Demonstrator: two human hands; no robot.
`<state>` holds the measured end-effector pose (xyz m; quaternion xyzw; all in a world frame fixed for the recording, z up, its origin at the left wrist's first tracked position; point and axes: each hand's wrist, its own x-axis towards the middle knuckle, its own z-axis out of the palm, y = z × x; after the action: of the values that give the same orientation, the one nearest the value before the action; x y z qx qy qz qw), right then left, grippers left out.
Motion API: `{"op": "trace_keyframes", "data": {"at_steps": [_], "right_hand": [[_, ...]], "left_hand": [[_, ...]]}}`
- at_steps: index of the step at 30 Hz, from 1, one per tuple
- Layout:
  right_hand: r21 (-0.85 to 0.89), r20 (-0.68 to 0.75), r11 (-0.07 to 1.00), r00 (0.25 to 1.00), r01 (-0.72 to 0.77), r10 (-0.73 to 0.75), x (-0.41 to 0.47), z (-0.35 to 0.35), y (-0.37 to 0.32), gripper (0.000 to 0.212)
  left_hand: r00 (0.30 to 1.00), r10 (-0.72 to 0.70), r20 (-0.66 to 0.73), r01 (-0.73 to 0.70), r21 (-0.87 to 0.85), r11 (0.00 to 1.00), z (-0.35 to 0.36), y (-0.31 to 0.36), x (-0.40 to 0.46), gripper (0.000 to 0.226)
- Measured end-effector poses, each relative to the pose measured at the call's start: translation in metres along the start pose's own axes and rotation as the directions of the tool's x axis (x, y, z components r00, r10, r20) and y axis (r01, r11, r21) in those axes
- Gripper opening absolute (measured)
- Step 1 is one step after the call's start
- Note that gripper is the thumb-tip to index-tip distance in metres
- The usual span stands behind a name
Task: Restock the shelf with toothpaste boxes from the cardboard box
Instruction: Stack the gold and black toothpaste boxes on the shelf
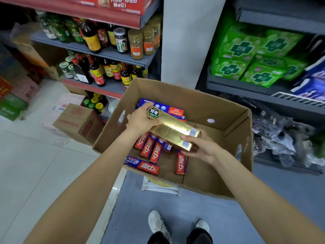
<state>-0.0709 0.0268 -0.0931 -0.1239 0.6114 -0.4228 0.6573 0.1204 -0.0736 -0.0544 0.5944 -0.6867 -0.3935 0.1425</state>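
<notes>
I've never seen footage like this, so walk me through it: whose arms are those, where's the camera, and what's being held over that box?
There is no machine here. A person wears a camera on the head, looking down, so the arms are their own. The left hand and right hand grip opposite ends of gold toothpaste boxes, apparently two together, above an open cardboard box. Inside it lie red and blue toothpaste boxes. Shelves of sauce bottles stand on the left, green packages on the right. Their shoes show below.
</notes>
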Motion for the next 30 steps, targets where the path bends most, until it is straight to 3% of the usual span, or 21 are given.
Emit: {"op": "trace_keyframes", "data": {"at_steps": [7,10,16,20,23,27,30], "right_hand": [[0.059,-0.056,0.984,0.985,0.167,-0.164,-0.043,-0.067,-0.081,0.046],[0.052,-0.096,0.961,0.96,0.27,-0.265,-0.062,-0.109,-0.11,0.044],[0.038,-0.126,0.895,0.891,0.444,-0.436,-0.108,-0.21,-0.179,0.043],[-0.022,-0.099,0.845,0.84,0.534,-0.533,-0.135,-0.273,-0.229,0.044],[-0.08,-0.082,0.805,0.801,0.588,-0.593,-0.15,-0.314,-0.258,0.042],[-0.175,-0.073,0.747,0.749,0.641,-0.659,-0.157,-0.357,-0.286,0.04],[-0.164,-0.081,0.724,0.722,0.67,-0.687,-0.153,-0.381,-0.304,0.04]], "left_hand": [[0.962,0.263,0.068,-0.269,0.087,0.959,0.015,0.105,0.0,0.082],[0.946,0.319,0.053,-0.322,0.081,0.943,0.04,0.152,0.002,0.097],[0.905,0.42,-0.072,-0.419,0.032,0.908,0.097,0.272,0.001,0.112],[0.877,0.447,-0.177,-0.422,0.159,0.892,0.13,0.346,0.008,0.11],[0.783,0.594,-0.185,-0.516,0.34,0.786,0.153,0.397,0.013,0.105],[0.722,0.691,0.042,-0.604,0.524,0.6,0.17,0.456,0.028,0.08],[0.655,0.75,0.09,-0.652,0.568,0.502,0.179,0.492,0.042,0.06]]}}
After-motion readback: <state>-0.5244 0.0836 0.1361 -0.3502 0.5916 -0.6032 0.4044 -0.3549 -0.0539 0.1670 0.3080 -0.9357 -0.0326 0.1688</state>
